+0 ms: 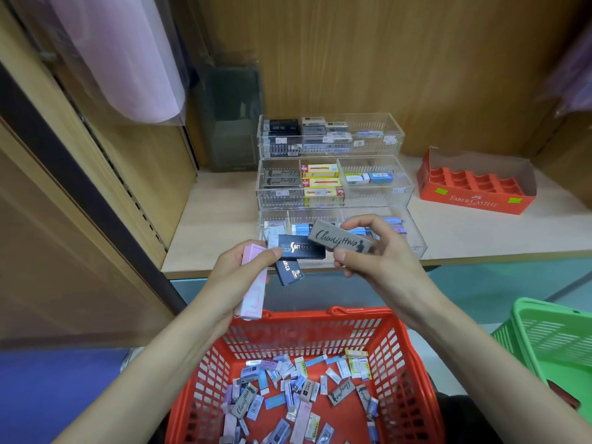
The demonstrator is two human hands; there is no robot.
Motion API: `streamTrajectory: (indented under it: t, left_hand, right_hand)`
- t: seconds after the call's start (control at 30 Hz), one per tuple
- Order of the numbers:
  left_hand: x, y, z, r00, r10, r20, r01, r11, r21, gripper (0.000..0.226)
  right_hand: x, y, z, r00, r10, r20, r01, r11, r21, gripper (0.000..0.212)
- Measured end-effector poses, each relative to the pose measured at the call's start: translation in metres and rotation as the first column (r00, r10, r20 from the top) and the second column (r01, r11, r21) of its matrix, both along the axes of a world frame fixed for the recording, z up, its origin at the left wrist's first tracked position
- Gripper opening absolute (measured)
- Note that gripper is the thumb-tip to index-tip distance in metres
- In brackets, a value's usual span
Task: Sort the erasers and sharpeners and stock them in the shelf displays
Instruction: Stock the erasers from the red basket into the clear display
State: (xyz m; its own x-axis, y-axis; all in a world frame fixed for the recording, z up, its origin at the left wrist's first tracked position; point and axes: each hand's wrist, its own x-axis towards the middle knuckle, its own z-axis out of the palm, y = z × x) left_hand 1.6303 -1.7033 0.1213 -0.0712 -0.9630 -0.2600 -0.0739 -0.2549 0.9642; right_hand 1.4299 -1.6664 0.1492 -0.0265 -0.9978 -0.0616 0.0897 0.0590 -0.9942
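My left hand grips a pink eraser box together with two black erasers, fanned out above its thumb. My right hand pinches a grey "ChungHwa" eraser just in front of the lowest tier of a clear acrylic three-tier display. The tiers hold rows of black, grey, yellow and blue-white erasers. Below my hands a red basket holds several loose erasers.
The display stands on a light wooden shelf with a wood back wall. An orange Faber-Castell carton with empty slots sits to the right. A green basket is at lower right. A dark plastic holder stands behind the display's left.
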Motion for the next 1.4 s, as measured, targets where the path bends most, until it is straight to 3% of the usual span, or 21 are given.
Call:
streamTrajectory:
  t: [0.1, 0.27, 0.5, 0.73, 0.87, 1.03, 1.17, 1.27, 1.33, 1.4]
  left_hand:
    - [0.000, 0.001, 0.003, 1.000, 0.003, -0.012, -0.003, 1.000, -0.005, 0.028]
    - [0.002, -0.005, 0.014, 0.996, 0.046, -0.078, -0.048, 0.998, -0.027, 0.011]
    - [0.018, -0.036, 0.028, 0.979, 0.185, -0.087, -0.188, 0.981, -0.034, 0.011]
    - [0.039, -0.058, 0.027, 0.967, 0.227, -0.113, -0.230, 0.973, -0.015, 0.019]
    - [0.050, -0.066, 0.025, 0.967, 0.242, -0.083, -0.243, 0.970, -0.007, 0.013]
    - [0.056, -0.067, 0.023, 0.958, 0.270, -0.099, -0.270, 0.963, 0.014, 0.009]
    - [0.055, -0.066, 0.020, 0.961, 0.260, -0.093, -0.260, 0.965, 0.019, 0.009]
    - [0.055, -0.065, 0.018, 0.960, 0.260, -0.102, -0.259, 0.966, 0.022, 0.011]
    - [0.054, -0.065, 0.018, 0.960, 0.258, -0.105, -0.257, 0.966, 0.022, 0.011]
    - [0.054, -0.065, 0.016, 0.963, 0.249, -0.108, -0.248, 0.969, 0.023, 0.011]
  right_hand:
    - [0.003, 0.001, 0.001, 0.999, -0.028, -0.038, 0.027, 0.999, -0.018, 0.029]
    - [0.004, -0.004, -0.006, 0.991, -0.127, 0.039, 0.127, 0.992, -0.012, 0.027]
    - [0.021, -0.062, -0.009, 0.972, -0.228, 0.060, 0.228, 0.974, 0.009, 0.027]
    - [0.040, -0.149, 0.007, 0.958, -0.201, -0.205, 0.178, 0.976, -0.126, 0.030]
    - [0.040, -0.177, 0.012, 0.972, -0.161, -0.169, 0.148, 0.985, -0.090, 0.044]
    - [0.035, -0.198, 0.018, 0.994, -0.015, -0.113, 0.013, 1.000, -0.022, 0.031]
    - [0.036, -0.217, 0.016, 0.898, 0.120, -0.424, -0.142, 0.990, -0.021, 0.026]
    - [0.036, -0.227, 0.011, 0.721, 0.240, -0.650, -0.275, 0.960, 0.050, 0.011]
    - [0.035, -0.230, 0.008, 0.629, 0.295, -0.719, -0.331, 0.939, 0.095, 0.009]
    - [0.036, -0.229, 0.007, 0.603, 0.328, -0.727, -0.356, 0.926, 0.123, 0.009]
